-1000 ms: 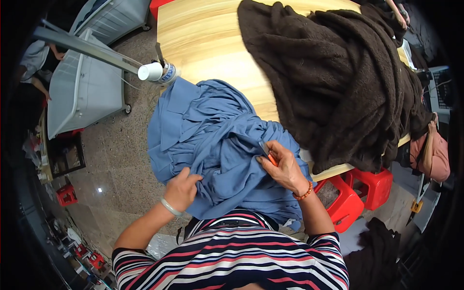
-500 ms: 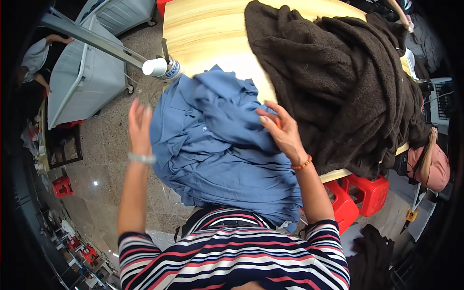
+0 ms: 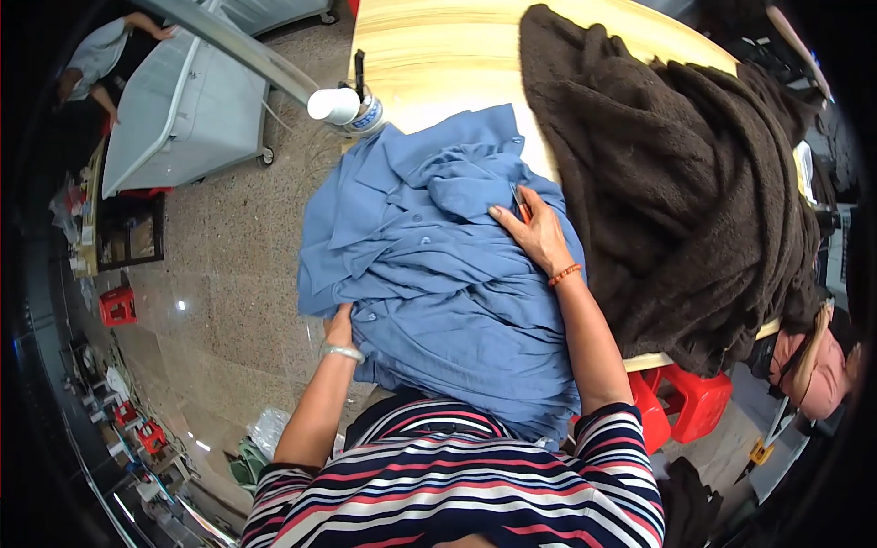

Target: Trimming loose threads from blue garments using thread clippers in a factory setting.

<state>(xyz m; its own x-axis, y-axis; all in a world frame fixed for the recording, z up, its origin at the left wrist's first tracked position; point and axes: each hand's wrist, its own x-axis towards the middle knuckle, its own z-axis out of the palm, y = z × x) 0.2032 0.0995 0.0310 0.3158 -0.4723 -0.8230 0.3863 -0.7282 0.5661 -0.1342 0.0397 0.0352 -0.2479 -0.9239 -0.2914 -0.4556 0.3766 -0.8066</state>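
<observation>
A rumpled blue shirt (image 3: 438, 247), with buttons and a collar, lies in a heap over the table's near edge, against my striped top. My left hand (image 3: 340, 321) reaches under the shirt's left edge; cloth covers its fingers, so I cannot see how they are set. On the shirt's right side rests my right hand (image 3: 541, 233), its fingers curled around small orange thread snips (image 3: 523, 208) with a thin metal tip. Its thumb touches a bunched fold of the cloth.
A dark brown fleecy cloth pile (image 3: 676, 173) covers the right of the wooden table (image 3: 438, 46). White cups (image 3: 333, 106) and a jar (image 3: 367, 117) stand at its left edge. Red stools (image 3: 690, 402) are at lower right. A person (image 3: 96, 59) stands by a grey wheeled bin (image 3: 196, 119).
My left hand has come in from the left, beside the shirt, to under its edge. The shirt's upper part is spread wider, and my right hand has settled on the cloth.
</observation>
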